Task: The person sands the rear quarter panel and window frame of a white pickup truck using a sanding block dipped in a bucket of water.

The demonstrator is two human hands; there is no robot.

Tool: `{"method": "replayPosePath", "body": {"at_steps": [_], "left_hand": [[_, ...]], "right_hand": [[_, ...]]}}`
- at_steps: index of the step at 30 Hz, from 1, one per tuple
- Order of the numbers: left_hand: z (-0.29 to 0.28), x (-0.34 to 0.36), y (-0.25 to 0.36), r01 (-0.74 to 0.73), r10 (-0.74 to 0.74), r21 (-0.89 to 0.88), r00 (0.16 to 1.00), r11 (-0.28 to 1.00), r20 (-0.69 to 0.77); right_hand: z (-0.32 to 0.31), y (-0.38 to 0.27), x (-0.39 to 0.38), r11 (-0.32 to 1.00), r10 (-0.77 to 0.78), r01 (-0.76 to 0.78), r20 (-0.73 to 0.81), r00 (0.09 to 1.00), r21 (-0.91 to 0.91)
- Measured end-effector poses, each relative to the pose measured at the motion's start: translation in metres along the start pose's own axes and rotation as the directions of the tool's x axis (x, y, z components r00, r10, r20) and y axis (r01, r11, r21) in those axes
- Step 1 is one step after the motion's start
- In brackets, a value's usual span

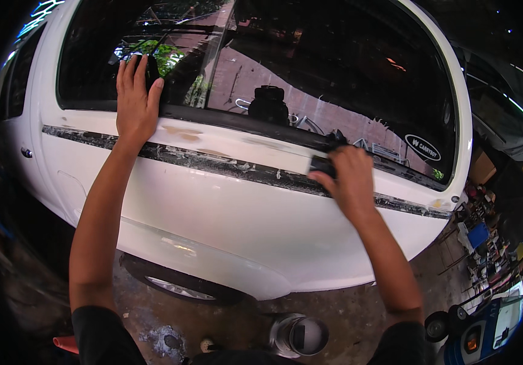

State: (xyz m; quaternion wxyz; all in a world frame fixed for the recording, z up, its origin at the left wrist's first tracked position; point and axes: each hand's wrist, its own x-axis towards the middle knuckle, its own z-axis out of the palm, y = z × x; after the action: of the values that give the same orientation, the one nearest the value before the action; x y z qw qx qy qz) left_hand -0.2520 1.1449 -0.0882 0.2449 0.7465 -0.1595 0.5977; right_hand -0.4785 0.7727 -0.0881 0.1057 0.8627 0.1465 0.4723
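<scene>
A white vehicle's side panel (213, 207) fills the middle, with a large dark window (346, 73) above it. Below the window runs a scuffed black strip (213, 164) with pale residue. Tan and grey patches (182, 132) mark the white paint above the strip. My left hand (137, 100) lies flat, its palm by the window's lower edge and its fingers stretched up over the glass. At the right, my right hand (353, 176), slightly blurred, grips a black block (322, 166) shaped like a sanding block against the strip. The hand hides part of the block.
Below the panel are a wheel (179, 289) and a round metal container (298, 336) with a dark piece in it on the concrete floor (237, 322). Cluttered shelves (486, 243) and a blue vehicle (486, 334) stand at the right. A door handle (27, 152) shows at far left.
</scene>
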Motion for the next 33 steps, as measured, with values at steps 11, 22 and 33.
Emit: {"method": "replayPosePath", "body": {"at_steps": [11, 22, 33], "left_hand": [[-0.006, 0.001, 0.000, -0.009, 0.008, -0.044, 1.000, 0.999, -0.023], [-0.008, 0.000, -0.001, -0.009, 0.007, -0.073, 1.000, 0.997, -0.028], [-0.007, -0.001, -0.008, 0.009, -0.010, -0.063, 1.000, 0.998, -0.024]], "right_hand": [[0.004, -0.026, 0.007, 0.999, -0.004, 0.003, -0.013, 1.000, -0.047], [0.017, -0.056, 0.033, 0.999, -0.029, 0.030, -0.025, 0.999, 0.035], [0.040, -0.078, 0.052, 0.998, -0.068, 0.068, 0.017, 0.998, -0.011]]}}
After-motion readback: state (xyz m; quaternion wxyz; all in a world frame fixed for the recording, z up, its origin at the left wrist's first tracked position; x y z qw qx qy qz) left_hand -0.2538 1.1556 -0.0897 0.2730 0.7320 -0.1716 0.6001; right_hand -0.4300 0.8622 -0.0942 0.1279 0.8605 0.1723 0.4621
